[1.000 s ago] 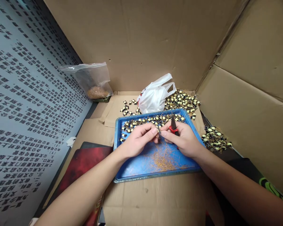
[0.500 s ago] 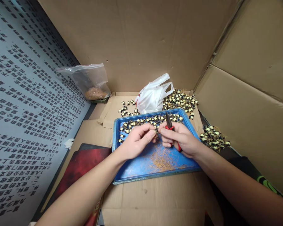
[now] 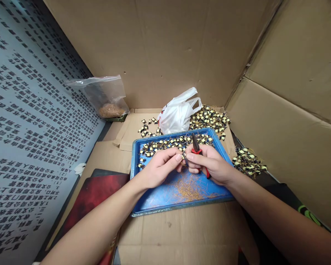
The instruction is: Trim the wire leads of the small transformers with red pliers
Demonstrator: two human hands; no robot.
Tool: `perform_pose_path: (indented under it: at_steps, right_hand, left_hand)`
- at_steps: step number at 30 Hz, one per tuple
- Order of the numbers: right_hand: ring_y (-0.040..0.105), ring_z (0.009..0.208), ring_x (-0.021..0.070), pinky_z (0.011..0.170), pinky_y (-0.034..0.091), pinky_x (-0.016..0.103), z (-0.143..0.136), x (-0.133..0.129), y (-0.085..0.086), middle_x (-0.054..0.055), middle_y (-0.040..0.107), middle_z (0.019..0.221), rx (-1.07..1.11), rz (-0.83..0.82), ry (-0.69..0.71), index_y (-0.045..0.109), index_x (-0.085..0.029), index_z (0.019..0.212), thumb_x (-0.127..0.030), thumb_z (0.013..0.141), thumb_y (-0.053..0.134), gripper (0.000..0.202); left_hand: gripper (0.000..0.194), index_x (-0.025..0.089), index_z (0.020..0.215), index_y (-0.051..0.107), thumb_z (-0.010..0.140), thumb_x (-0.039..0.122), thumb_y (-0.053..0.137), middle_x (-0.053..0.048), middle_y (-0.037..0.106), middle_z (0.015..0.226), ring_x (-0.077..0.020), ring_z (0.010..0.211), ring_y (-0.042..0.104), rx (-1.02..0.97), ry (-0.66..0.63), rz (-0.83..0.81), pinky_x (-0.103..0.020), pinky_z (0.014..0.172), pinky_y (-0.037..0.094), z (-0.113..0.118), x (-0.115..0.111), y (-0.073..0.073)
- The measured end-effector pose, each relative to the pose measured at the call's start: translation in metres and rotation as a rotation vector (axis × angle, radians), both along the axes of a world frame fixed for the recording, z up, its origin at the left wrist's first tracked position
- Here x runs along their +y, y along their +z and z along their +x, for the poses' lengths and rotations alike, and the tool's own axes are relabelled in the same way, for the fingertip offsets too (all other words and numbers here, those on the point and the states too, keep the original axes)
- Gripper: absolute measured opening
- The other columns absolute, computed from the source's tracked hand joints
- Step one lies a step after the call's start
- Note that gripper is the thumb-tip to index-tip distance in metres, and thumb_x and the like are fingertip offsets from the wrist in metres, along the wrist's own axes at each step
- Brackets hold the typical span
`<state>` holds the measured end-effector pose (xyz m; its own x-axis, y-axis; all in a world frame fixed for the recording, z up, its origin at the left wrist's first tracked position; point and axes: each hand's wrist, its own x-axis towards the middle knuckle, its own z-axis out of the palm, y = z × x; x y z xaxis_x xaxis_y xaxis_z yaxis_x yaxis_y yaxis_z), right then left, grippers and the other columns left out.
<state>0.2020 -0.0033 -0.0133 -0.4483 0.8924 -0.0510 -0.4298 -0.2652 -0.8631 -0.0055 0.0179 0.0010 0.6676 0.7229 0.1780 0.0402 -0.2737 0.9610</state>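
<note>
Over the blue tray, my left hand pinches a small yellow-and-black wired part between thumb and fingers. My right hand is wrapped round red-handled pliers, whose dark jaws point up and away from the part. The thumb and index fingertip of that hand touch the part's right side. Many similar parts lie along the tray's far side. Thin copper-coloured wire clippings are heaped in its near half.
Behind the tray sit a white plastic bag and a pile of parts. Another pile lies to the right. A zip bag of wire bits stands back left. Cardboard walls rise behind and right.
The fingertips of my right hand have closed in on the small part, and my hands are slightly nearer each other. The view has shifted slightly.
</note>
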Motion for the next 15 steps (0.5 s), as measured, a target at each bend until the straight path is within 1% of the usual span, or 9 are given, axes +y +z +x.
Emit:
perform_pose_path:
  at_steps: [5,9,10,12,15]
  right_hand:
    - [0.032,0.053,0.0070,0.050,0.028,0.023,-0.0011,0.0008,0.0008,-0.009,0.040,0.062,0.008,-0.004,-0.067,0.067,-0.019,0.094,-0.042,0.086,0.086,0.031]
    - [0.034,0.051,0.0066,0.049,0.029,0.024,-0.0020,0.0029,0.0003,-0.009,0.044,0.062,-0.069,0.022,-0.130,0.071,-0.019,0.099,-0.042,0.084,0.086,0.032]
    - [0.035,0.050,0.0069,0.048,0.029,0.024,-0.0018,0.0034,-0.0003,-0.008,0.045,0.062,-0.098,0.035,-0.147,0.071,-0.019,0.098,-0.043,0.084,0.086,0.032]
    - [0.038,0.050,0.0073,0.048,0.030,0.025,-0.0010,0.0041,-0.0016,-0.007,0.049,0.063,-0.156,0.060,-0.179,0.070,-0.018,0.091,-0.045,0.083,0.087,0.033]
    - [0.041,0.050,0.0072,0.047,0.030,0.025,0.0006,0.0045,-0.0023,-0.006,0.051,0.064,-0.209,0.075,-0.196,0.066,-0.018,0.083,-0.047,0.078,0.090,0.038]
  left_hand:
    - [0.040,0.016,0.085,0.061,0.110,0.045,0.048,-0.001,0.061,0.075,-0.0123,0.070,0.054,0.059,0.065,0.078,-0.026,0.071,0.043,0.0002,0.0011,0.0008]
    - [0.041,0.017,0.083,0.060,0.111,0.043,0.044,0.000,0.062,0.074,-0.0128,0.070,0.056,0.173,0.100,0.182,-0.026,0.073,0.043,0.0018,0.0010,0.0016]
    - [0.041,0.017,0.082,0.060,0.111,0.043,0.044,0.000,0.062,0.073,-0.0129,0.069,0.056,0.208,0.114,0.211,-0.026,0.072,0.043,0.0023,0.0007,0.0017]
    - [0.040,0.018,0.082,0.060,0.111,0.042,0.043,0.001,0.062,0.071,-0.0132,0.067,0.056,0.267,0.145,0.256,-0.026,0.071,0.042,0.0033,0.0003,0.0018]
    - [0.039,0.018,0.082,0.059,0.111,0.040,0.043,0.001,0.062,0.070,-0.0137,0.067,0.057,0.297,0.179,0.285,-0.027,0.072,0.042,0.0039,0.0005,0.0014]
